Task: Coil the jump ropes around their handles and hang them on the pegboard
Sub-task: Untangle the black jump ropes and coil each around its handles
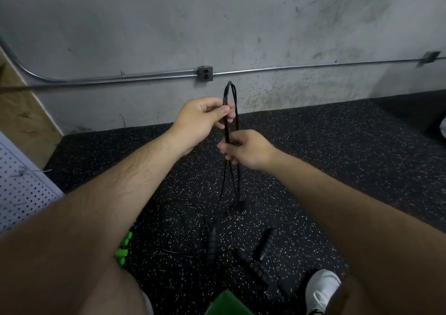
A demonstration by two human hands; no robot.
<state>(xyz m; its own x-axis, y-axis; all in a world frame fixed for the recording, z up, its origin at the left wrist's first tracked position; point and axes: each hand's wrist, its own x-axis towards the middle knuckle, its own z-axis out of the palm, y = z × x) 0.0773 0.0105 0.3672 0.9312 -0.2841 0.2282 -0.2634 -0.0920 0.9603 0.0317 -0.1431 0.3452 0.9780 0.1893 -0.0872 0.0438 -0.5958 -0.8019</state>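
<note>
Head feed, single entry. I see both hands raised over the speckled floor (pixel 337 169).

Left hand (pixel 200 121): thumb and curled fingers pinch the black jump rope (pixel 227 132) just under the top of a folded loop. The bend of the loop stands above that hand's fingertips.

Right hand (pixel 248 151): it sits just below and to the right of the left hand, not touching it. Its fingers are curled round the same bundle of strands. Between the two hands the strands run close together and nearly upright. Below the right hand they spread apart and hang slack toward the floor.

Well below the right hand I note a black handle (pixel 211 244) close to the floor. I cannot tell whether it lies there or hangs. One thin strand appears to lead down to it.

To the right of it, under the right forearm, a pair of black handles (pixel 264 244) lies on the floor, meeting at an angle. Green handles (pixel 123 248) show beside the left forearm, partly hidden by it.

The pegboard (pixel 21 184) is far to the left of the left hand, at the frame edge.

Beyond both hands is a grey wall (pixel 144 24). An outlet (pixel 205 73) sits on a conduit (pixel 96 79), just up and left of the loop's top. A white shoe (pixel 322 288) is below the right forearm.
</note>
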